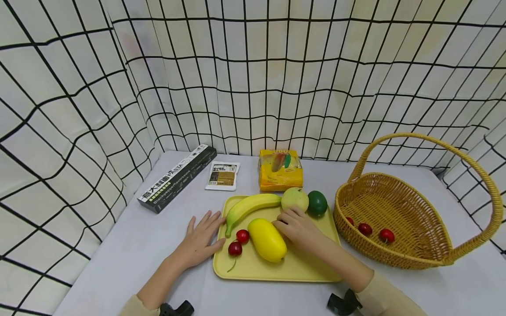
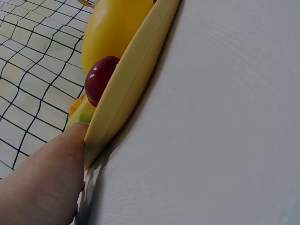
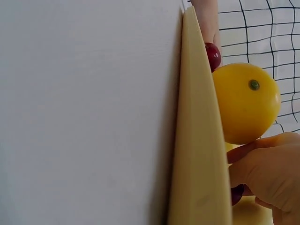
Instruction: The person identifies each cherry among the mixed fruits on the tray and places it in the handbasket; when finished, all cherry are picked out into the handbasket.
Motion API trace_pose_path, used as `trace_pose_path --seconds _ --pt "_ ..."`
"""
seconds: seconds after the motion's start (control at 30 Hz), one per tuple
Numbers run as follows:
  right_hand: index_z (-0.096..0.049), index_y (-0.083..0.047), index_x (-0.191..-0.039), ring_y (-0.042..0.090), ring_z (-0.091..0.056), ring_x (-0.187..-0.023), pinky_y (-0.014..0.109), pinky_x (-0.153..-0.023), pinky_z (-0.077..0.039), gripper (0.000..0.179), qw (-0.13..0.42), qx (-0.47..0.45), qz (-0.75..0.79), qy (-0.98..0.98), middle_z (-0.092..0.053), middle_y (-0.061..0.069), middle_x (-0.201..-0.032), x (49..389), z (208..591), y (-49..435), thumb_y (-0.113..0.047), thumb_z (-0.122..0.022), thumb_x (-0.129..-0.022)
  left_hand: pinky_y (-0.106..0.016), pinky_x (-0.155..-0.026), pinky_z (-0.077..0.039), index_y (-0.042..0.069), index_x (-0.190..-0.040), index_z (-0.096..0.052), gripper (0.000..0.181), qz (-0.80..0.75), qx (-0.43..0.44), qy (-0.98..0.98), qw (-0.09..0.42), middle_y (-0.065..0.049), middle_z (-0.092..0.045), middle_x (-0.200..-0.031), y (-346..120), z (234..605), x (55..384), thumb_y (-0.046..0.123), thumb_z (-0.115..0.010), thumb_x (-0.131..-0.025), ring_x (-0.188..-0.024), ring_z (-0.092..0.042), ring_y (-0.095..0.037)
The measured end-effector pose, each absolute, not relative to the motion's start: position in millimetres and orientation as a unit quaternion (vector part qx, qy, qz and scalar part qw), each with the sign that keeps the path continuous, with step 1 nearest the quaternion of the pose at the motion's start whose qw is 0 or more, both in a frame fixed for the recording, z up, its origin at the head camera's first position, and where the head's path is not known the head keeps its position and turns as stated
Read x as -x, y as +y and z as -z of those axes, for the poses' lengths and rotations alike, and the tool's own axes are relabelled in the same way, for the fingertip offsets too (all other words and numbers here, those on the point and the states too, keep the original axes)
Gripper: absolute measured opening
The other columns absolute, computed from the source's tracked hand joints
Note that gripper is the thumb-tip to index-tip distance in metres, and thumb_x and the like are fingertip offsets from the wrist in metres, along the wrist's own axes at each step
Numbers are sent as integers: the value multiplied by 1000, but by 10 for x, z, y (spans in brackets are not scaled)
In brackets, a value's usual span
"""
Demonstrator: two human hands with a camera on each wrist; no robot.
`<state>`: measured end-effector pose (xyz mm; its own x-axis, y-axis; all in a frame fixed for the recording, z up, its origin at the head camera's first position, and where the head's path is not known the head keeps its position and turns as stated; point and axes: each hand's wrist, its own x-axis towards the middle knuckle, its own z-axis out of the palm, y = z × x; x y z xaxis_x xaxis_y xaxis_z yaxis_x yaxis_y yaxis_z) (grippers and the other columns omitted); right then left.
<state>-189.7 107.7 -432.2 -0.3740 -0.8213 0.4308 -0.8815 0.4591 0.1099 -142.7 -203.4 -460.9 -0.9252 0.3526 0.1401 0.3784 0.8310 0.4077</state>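
Observation:
My right hand (image 1: 298,226) is over the yellow tray (image 1: 276,274), just right of a yellow mango (image 1: 267,240), its fingers curled. In the right wrist view a dark red cherry (image 3: 237,194) shows under those fingers, which pinch it; the head view hides it. My left hand (image 1: 199,243) lies with spread fingers on the table at the tray's left edge, thumb at the rim. Two red cherries (image 1: 235,249) sit on the tray between that hand and the mango. Behind them lie a banana (image 1: 253,207), a pale green round fruit (image 1: 294,199) and a dark green fruit (image 1: 317,203).
A wicker basket (image 1: 395,259) with a tall handle stands on the right, several red cherries (image 1: 386,235) inside. At the back are a black pasta box (image 1: 178,177), a small white sachet (image 1: 222,176) and a yellow package (image 1: 280,171). Black-lined netting encloses the table.

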Motion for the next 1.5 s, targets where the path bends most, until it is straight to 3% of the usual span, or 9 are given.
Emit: trace_pose_path --seconds 0.2,0.43,0.7,0.87,1.23,1.5 --pt "-64 -4 -103 22 -54 -92 34 -84 -46 26 183 -496 -84 -845 -60 7 -97 1851 4305 1170 -2 -69 -78 -61 -102 1 15 -139 -40 59 218 193 -956 29 -9 -31 -146 -2030 4609 1435 46 -49 -90 -136 -18 -34" --pt "-63 -7 -101 18 -53 -88 31 -80 -48 22 149 -460 -100 -869 -56 6 -97 1819 4293 1282 -4 -68 -80 -61 -103 1 15 -139 -40 60 220 193 -956 26 -9 -31 -146 -2030 4602 1429 47 -49 -90 -136 -18 -33" --pt "-65 -8 -96 16 -52 -80 28 -70 -48 20 169 -458 -124 -864 -57 3 -91 1837 4319 1408 -6 -71 -77 -61 -102 1 14 -139 -40 60 223 191 -956 28 -10 -32 -146 -2024 4593 1437 46 -50 -89 -136 -18 -34" --pt "-64 -10 -103 15 -50 -78 29 -67 -46 26 138 -426 -100 -889 -59 2 -96 1813 4317 1485 -11 -71 -79 -62 -102 1 13 -139 -40 60 221 191 -956 28 -11 -32 -145 -2022 4591 1432 45 -50 -89 -135 -19 -35" --pt "-62 -10 -110 17 -54 -84 33 -72 -47 33 125 -390 -87 -908 -61 4 -102 1762 4312 1578 -15 -71 -78 -63 -102 0 12 -138 -41 59 222 191 -955 39 -13 -34 -144 -2020 4603 1423 43 -52 -89 -135 -20 -36" --pt "-63 -11 -108 15 -53 -79 31 -69 -46 32 124 -376 -84 -914 -61 1 -94 1714 4294 1617 -17 -72 -78 -64 -101 -2 11 -137 -43 59 219 197 -954 51 -14 -35 -143 -2015 4614 1429 43 -52 -89 -134 -21 -37"
